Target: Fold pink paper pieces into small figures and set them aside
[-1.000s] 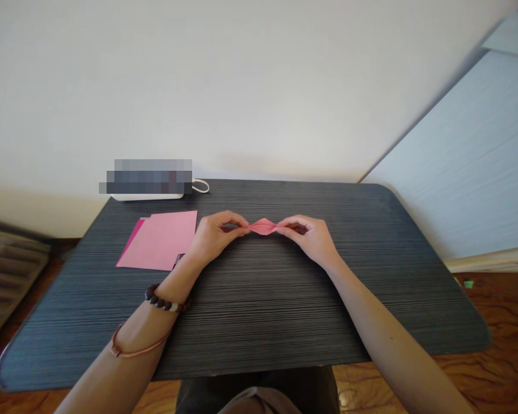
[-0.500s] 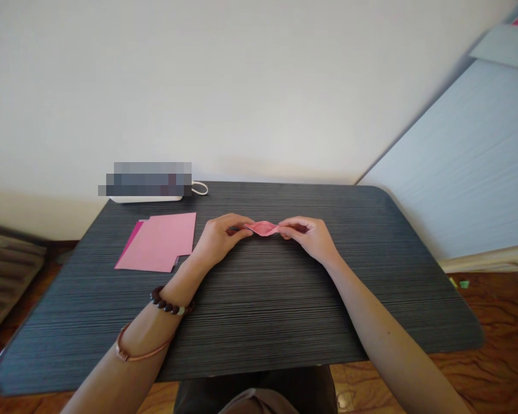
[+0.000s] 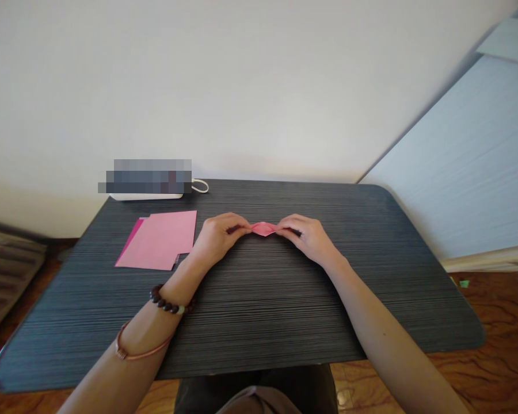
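Observation:
A small folded piece of pink paper (image 3: 264, 229) is held between my two hands over the middle of the dark table. Its centre bulges into a diamond-like shape with an opening on top. My left hand (image 3: 224, 233) pinches its left end between thumb and fingers. At the other end, my right hand (image 3: 303, 232) grips the paper the same way. Both tips of the paper are hidden by my fingers. To the left of my left hand lie pink paper sheets (image 3: 157, 240), with a darker pink edge showing underneath.
A pixelated object with a white base (image 3: 147, 196) and a white loop (image 3: 201, 186) stands at the table's back left. The dark table (image 3: 263, 322) meets a pale wall behind. A light panel (image 3: 466, 155) rises at the right.
My fingers have closed in slightly from both sides, and the paper between them looks a little narrower. The sheets on the left lie as before.

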`<state>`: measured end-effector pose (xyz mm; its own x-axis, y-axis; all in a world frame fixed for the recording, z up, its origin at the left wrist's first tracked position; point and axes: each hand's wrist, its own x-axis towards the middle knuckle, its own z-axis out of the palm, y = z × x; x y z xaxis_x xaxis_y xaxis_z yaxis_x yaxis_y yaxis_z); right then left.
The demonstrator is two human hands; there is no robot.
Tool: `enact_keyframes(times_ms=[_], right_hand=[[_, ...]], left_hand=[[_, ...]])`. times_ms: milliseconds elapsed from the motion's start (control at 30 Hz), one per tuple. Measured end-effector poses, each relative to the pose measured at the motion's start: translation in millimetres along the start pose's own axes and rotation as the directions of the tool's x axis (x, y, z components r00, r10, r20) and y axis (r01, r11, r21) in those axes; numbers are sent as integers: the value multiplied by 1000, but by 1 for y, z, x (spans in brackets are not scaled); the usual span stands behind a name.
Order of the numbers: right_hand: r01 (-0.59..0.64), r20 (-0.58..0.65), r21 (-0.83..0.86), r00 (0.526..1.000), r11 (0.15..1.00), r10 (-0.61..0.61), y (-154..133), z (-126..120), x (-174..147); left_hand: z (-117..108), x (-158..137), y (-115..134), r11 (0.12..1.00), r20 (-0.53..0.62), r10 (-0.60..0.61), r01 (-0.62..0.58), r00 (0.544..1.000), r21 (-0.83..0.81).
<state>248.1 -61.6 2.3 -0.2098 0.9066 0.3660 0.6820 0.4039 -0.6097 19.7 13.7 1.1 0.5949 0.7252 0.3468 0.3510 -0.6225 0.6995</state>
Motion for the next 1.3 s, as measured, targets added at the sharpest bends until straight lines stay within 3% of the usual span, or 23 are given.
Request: enact_keyframes(times_ms=[200, 400, 667, 800, 1133, 1300], right_hand=[[-1, 22, -96, 1000, 995, 3, -4, 1, 0], [-45, -2, -52, 999, 998, 45, -3, 1, -2], [-121, -54, -15, 991, 992, 121, 8, 4, -5], [-132, -81, -30, 988, 991, 129, 8, 3, -4], [-108, -75, 28, 991, 994, 110, 7, 2, -5], [-151, -114, 88, 980, 985, 160, 5, 2, -5]], left_hand=[[0, -1, 0, 999, 5, 37, -37, 999, 5], [-1, -1, 2, 999, 18, 31, -31, 999, 19], [-1, -3, 0, 993, 11, -121, 121, 993, 15], [-3, -2, -1, 989, 45, -142, 140, 989, 37], [-6, -2, -5, 990, 56, -89, 82, 994, 117], [-5, -2, -8, 989, 41, -85, 79, 996, 127]])
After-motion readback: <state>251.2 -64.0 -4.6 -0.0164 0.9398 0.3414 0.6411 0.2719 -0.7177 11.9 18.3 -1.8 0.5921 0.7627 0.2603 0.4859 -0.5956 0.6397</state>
